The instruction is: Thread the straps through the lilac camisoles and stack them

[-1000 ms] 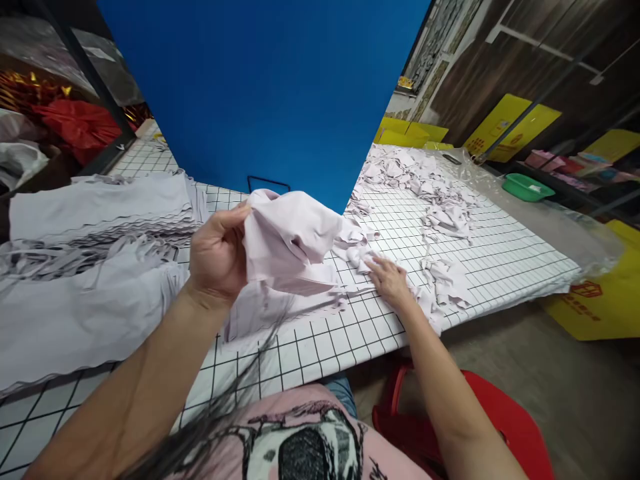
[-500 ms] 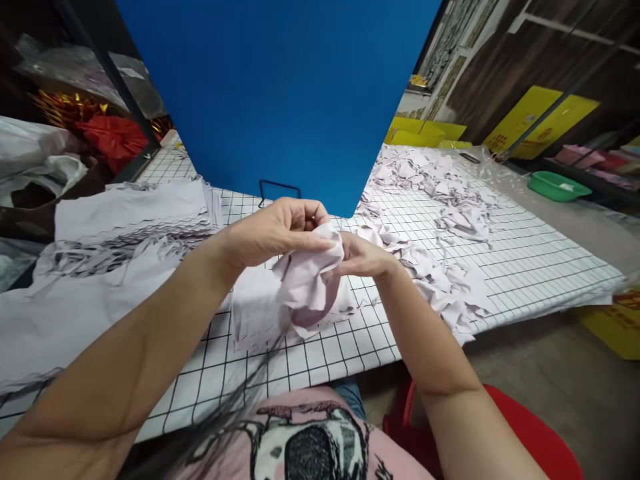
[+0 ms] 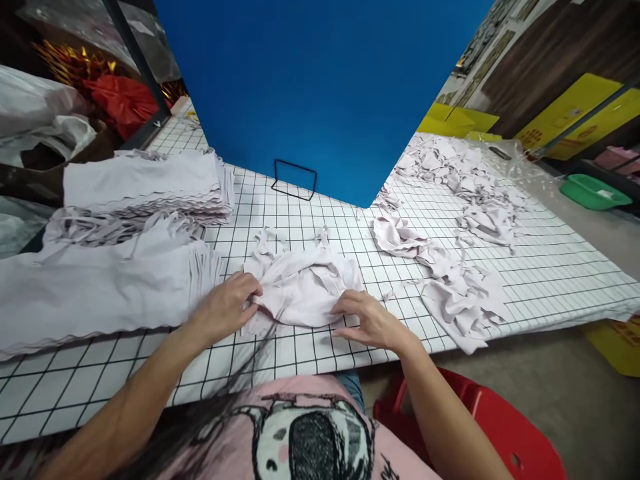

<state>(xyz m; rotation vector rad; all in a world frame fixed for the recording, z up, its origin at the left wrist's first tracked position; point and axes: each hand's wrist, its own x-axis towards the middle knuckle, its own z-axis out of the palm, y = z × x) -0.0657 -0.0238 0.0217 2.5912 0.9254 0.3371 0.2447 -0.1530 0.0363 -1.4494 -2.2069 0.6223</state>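
Note:
A crumpled pale lilac fabric piece (image 3: 305,287) lies on the white gridded table (image 3: 300,220) in front of me. My left hand (image 3: 227,308) pinches its left edge with curled fingers. My right hand (image 3: 367,321) holds its right edge, fingers partly bent and resting on the table. Both hands press the cloth down against the grid.
Stacks of cut lilac fabric (image 3: 125,267) fill the left side. Loose fabric scraps (image 3: 450,267) trail along the right. A blue panel (image 3: 320,87) stands behind, with a small black wire stand (image 3: 296,179) before it. A red stool (image 3: 500,427) sits below right; a green tray (image 3: 595,192) is far right.
The cloth was held up in my left hand, then bunched between both hands in the air; now both hands have lowered it onto the table and spread it.

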